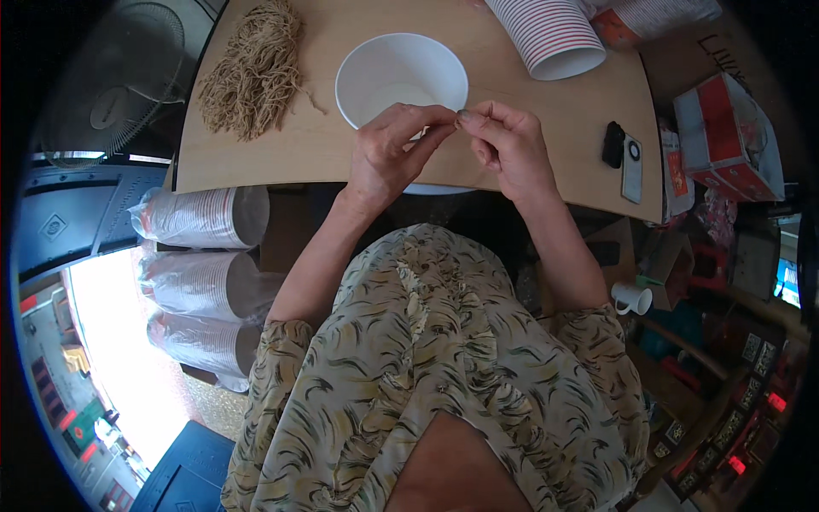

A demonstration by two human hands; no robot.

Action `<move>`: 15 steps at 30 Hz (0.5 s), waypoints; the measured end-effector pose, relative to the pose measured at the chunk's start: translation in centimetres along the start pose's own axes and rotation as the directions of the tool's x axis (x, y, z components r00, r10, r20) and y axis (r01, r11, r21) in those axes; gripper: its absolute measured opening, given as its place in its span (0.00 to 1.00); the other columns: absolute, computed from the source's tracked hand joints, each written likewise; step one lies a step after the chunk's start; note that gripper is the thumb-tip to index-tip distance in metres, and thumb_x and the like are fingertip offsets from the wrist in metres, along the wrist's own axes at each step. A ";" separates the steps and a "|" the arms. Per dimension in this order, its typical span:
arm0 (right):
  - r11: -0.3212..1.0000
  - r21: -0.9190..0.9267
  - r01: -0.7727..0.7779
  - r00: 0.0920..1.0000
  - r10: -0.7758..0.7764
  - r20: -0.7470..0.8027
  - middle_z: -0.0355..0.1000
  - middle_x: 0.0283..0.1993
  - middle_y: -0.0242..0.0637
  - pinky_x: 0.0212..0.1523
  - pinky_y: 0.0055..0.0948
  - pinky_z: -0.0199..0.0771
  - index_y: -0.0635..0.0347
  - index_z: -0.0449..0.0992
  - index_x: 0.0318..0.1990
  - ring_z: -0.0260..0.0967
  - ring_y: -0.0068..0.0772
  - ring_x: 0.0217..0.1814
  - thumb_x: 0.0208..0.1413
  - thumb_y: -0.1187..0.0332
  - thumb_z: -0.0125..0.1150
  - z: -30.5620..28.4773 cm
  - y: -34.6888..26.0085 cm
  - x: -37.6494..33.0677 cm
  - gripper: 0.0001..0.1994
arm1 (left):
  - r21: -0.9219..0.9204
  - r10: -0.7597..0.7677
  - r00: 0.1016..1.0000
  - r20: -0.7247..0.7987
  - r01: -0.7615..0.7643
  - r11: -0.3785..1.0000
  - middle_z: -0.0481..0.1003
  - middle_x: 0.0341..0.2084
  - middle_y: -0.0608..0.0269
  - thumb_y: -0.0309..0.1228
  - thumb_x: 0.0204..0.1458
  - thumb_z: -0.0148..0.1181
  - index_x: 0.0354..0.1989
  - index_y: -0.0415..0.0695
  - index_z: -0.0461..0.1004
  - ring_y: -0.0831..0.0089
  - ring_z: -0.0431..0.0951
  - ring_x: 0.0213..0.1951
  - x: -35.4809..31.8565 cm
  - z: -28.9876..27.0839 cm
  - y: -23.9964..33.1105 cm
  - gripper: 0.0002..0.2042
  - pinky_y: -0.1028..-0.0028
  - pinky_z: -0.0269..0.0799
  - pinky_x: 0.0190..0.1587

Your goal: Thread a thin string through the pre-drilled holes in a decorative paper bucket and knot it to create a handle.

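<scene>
Both hands meet over the white paper bowl (401, 78) at the tabletop (256, 162) edge, left hand (394, 154) and right hand (509, 145) fingertips pinched together; string bundle (254, 72) at ten o'clock

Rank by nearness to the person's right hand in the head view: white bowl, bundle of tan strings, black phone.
From the right hand:
1. White bowl, just behind the fingers, toward the left.
2. Black phone, to the right on the table.
3. Bundle of tan strings, far left.
</scene>
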State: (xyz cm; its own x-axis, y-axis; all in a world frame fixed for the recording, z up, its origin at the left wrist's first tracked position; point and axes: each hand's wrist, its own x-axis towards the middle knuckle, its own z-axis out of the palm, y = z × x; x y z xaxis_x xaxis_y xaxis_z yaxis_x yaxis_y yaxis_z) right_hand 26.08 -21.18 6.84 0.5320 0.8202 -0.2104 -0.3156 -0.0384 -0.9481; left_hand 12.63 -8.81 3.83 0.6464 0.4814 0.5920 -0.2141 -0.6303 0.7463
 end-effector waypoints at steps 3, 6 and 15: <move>1.000 -0.029 0.010 0.999 -0.009 0.039 0.65 0.19 0.24 0.16 0.15 0.45 0.62 0.77 0.35 0.56 0.11 0.16 0.60 0.68 0.64 -0.3 0.3 0.2 0.07 | 0.096 0.104 0.995 -0.006 -0.103 0.990 0.82 0.31 0.63 0.20 0.47 0.70 0.39 0.44 0.81 0.68 0.81 0.33 0.1 -0.1 -0.6 0.11 0.71 0.78 0.34; 1.000 -0.015 -0.012 0.998 0.013 0.069 0.65 0.19 0.24 0.16 0.15 0.46 0.62 0.77 0.35 0.55 0.11 0.16 0.61 0.68 0.63 -0.2 0.2 0.2 0.07 | 0.177 0.218 0.976 -0.016 -0.212 0.961 0.81 0.32 0.63 0.21 0.45 0.70 0.38 0.45 0.81 0.66 0.81 0.33 0.1 -0.2 -0.7 0.11 0.69 0.76 0.36; 0.991 0.001 -0.133 0.984 0.132 0.116 0.62 0.19 0.23 0.16 0.15 0.44 0.62 0.76 0.35 0.53 0.10 0.16 0.62 0.68 0.62 -0.5 -0.3 0.5 0.07 | 0.275 0.262 0.965 0.031 -0.260 0.926 0.81 0.34 0.65 0.23 0.45 0.70 0.36 0.46 0.81 0.65 0.81 0.35 0.0 -1.0 -0.5 0.09 0.67 0.76 0.38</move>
State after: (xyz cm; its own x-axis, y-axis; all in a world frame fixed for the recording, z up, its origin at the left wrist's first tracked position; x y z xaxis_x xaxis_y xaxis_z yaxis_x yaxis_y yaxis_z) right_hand 26.83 -21.01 6.86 0.3908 0.8685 -0.3048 -0.3847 -0.1467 -0.9113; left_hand 12.04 -7.87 3.78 0.5900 0.2805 0.7571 -0.1648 -0.8761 0.4531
